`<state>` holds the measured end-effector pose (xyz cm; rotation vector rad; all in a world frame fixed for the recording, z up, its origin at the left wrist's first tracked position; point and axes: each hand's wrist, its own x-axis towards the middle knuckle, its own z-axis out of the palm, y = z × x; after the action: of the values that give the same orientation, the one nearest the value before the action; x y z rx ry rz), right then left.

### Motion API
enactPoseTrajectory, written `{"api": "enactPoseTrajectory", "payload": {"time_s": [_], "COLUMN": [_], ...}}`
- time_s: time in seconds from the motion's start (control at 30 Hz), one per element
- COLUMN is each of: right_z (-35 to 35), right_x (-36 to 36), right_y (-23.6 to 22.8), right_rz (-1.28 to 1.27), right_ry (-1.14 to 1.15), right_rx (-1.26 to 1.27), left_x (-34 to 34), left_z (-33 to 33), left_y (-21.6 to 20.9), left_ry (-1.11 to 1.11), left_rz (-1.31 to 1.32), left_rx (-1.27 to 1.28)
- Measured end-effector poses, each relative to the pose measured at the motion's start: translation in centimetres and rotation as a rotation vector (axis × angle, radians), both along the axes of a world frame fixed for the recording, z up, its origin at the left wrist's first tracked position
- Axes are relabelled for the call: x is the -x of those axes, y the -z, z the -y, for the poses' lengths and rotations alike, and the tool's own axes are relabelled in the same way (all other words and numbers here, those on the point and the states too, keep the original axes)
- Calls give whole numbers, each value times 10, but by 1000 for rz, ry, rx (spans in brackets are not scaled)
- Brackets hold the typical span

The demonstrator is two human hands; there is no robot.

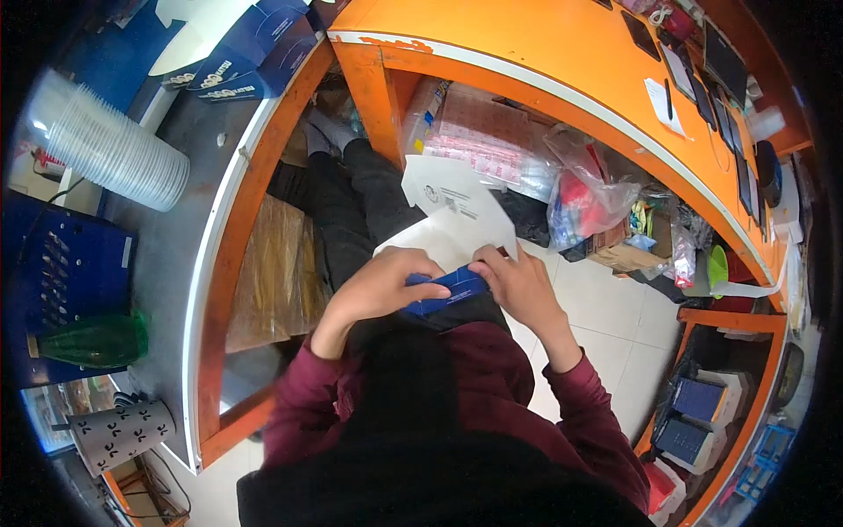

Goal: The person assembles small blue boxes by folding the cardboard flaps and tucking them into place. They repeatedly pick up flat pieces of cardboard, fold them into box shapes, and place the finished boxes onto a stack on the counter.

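Over my lap I hold a partly folded cardboard carton (450, 235), white on its inside and blue on its outer wall. Its large white flap, with small dark print, stands up away from me. My left hand (378, 285) grips the left end of the blue wall, thumb on the near side. On the right end, my right hand (520, 285) pinches the corner between thumb and fingers. The fingers behind the card are partly hidden.
On the left counter are blue and white cartons (250, 61), stacked clear plastic cups (118, 145), a green bottle (95, 341) and a patterned grey container (121, 435). An orange table (500, 39) stands ahead, with plastic bags (588, 189) beneath. Orange shelving (729, 321) is at right.
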<state>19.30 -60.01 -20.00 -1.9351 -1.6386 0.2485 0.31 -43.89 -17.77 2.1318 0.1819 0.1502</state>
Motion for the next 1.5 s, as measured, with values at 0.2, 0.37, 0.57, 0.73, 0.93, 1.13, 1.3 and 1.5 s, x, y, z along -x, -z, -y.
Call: {"api": "enactPoseTrajectory", "payload": {"time_s": [0.2,0.37,0.57,0.73,0.93,1.13,1.3,1.5], "right_z": [-6,-10,-5,-7,-26,-66,-102,-120], "right_x": [-12,14,15,24,21,1,-31,-144], "right_y": [0,-16,-27,-53,-96,-110,-84,-72], "right_rz": [-126,-146,-260,-141,-124,91,-49,-271], "right_ry": [146,79,153,51,30,-97,38,133], "right_rx": [-53,-67,-94,-192,-570,-804,-864,-809], "left_x": [31,-1,-4,-7,-12,-32,-33,26], "left_z": [2,30,22,26,30,8,-26,-182], "left_y": [13,18,-9,-39,-105,-128,-154,-177], "left_ry": [-363,-479,-506,-294,-304,-378,-195,-1113], "left_rz": [170,327,230,199,530,766,812,177], "left_rx": [372,-140,-234,-313,-966,-1105,-702,-1269]}}
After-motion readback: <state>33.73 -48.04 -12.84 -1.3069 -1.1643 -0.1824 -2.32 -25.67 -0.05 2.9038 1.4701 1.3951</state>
